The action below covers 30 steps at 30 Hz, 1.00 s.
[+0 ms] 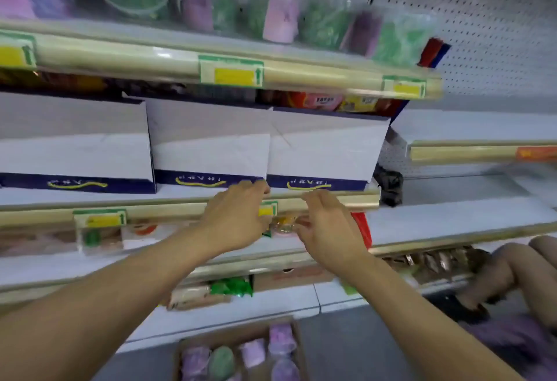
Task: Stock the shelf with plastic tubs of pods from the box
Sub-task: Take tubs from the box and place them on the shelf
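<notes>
reaching with both hands, left (pixel 238 218) and right (pixel 327 227), empty and loose-fingered, beside white cartons (pixel 322 151), box (pixel 238 353) of tubs below.

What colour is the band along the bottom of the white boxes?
Dark blue band with a yellow squiggle, on the white boxes; head view.

Left hand (pixel 238 224): reaching up, fingers bent, holding nothing.
Right hand (pixel 328 227): reaching up, fingers loose, empty.

Head-worn view, close, facing shelves (pixel 211 73)
</notes>
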Available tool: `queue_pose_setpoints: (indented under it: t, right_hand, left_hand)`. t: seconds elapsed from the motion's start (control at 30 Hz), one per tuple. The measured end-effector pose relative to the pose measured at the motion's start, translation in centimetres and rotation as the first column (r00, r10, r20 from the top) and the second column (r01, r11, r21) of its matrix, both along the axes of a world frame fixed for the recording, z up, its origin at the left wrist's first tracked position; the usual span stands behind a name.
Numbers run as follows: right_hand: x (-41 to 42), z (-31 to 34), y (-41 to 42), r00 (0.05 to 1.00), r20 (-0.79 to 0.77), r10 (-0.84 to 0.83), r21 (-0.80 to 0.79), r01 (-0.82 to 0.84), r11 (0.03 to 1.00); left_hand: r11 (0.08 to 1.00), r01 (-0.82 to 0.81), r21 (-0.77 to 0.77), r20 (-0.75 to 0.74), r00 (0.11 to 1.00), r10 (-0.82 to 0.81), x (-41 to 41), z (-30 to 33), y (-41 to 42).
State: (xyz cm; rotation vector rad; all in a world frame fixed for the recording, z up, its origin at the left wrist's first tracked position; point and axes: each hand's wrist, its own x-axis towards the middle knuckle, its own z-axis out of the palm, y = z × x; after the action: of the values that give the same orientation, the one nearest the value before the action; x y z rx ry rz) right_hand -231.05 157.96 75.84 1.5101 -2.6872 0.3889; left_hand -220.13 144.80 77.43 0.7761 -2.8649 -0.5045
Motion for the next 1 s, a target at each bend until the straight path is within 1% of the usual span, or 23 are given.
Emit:
queue_pose_setpoints:
  t: [0.13, 0.33, 0.43, 0.53, 0.63, 0.77, 0.83, 0.87, 1.0]
  right_hand:
    - [1.8, -6.5, 1.0, 0.995, 0.097, -0.023, 0.127, 0.011, 0.992]
    - [2.9, -17.4, 2.8, 0.962, 0.255, -0.097, 0.305, 0.015, 0.952]
    - [2.8, -23.5, 4.1, 0.931, 0.343, -0.122, 0.358, -0.009, 0.934]
    - [2.8, -29.7, 6.0, 0.893, 0.423, -0.152, 0.415, -0.042, 0.909]
    - [2.4, -35.9, 7.7, 0.875, 0.445, -0.194, 0.476, -0.047, 0.878]
    - [2.1, -44.4, 9.6, 0.861, 0.452, -0.233, 0.528, -0.047, 0.848]
    - [2.2, -48.4, 10.4, 0.864, 0.446, -0.232, 0.573, -0.076, 0.816]
    - [2.3, -50.4, 10.8, 0.855, 0.448, -0.261, 0.592, -0.066, 0.803]
    - [3.0, -58.0, 12.2, 0.768, 0.522, -0.371, 0.573, 0.007, 0.819]
  left_hand:
    - [0.997, -0.013, 0.074, 0.096, 0.995, 0.006, 2.4, -6.9, 0.5]
    - [0.97, -0.09, 0.228, 0.264, 0.964, 0.027, 5.6, -18.3, 1.8]
    - [0.94, -0.185, 0.286, 0.385, 0.921, 0.065, 6.8, -24.0, 3.0]
    - [0.921, -0.221, 0.322, 0.466, 0.883, 0.049, 7.7, -30.0, 4.4]
    - [0.892, -0.294, 0.343, 0.538, 0.84, 0.07, 8.4, -35.4, 6.0]
    - [0.865, -0.388, 0.319, 0.585, 0.798, 0.143, 9.2, -43.0, 8.1]
    - [0.85, -0.405, 0.336, 0.61, 0.782, 0.131, 9.8, -47.4, 8.8]
    - [0.843, -0.405, 0.355, 0.613, 0.782, 0.117, 10.1, -49.3, 9.1]
    - [0.827, -0.377, 0.417, 0.585, 0.808, 0.073, 11.1, -58.5, 10.0]
